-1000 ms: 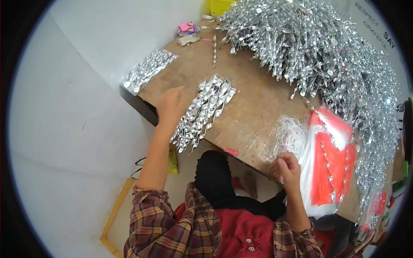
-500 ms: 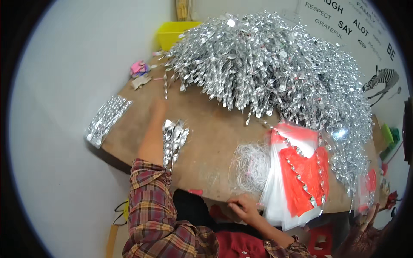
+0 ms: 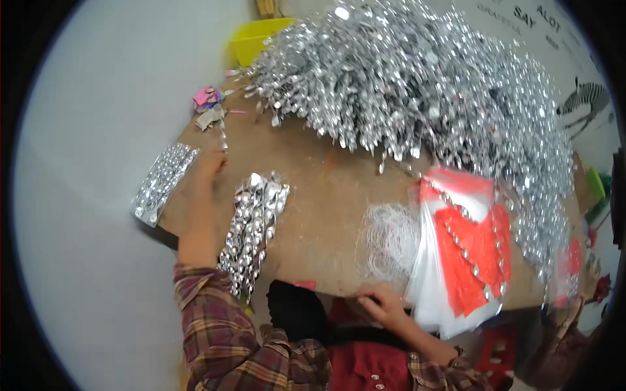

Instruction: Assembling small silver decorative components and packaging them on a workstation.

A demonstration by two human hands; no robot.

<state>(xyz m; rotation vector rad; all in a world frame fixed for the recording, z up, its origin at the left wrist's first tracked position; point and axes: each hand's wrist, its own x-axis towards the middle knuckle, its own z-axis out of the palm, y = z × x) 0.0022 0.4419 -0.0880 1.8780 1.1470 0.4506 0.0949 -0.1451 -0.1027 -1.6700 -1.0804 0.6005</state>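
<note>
While my left hand [image 3: 212, 164] sits at the near end of a twisted silver strip [image 3: 223, 135], its length pointing away from me on the table [image 3: 319, 215], my right hand [image 3: 383, 305] curls at the near edge. Through this blur, I can't tell whether either's fingers grip anything. The silver bundle [image 3: 253, 225] slants, far end rightward.

The left hand [image 3: 211, 164], up and left of the bunch of twisty silver strips [image 3: 253, 225], holds one silver twist [image 3: 223, 137]. Right of the bunch lie tangled white string [image 3: 389, 241] and red-and-clear plastic bags [image 3: 456, 260]. The right hand [image 3: 383, 305] is low and right of the bunch.
</note>
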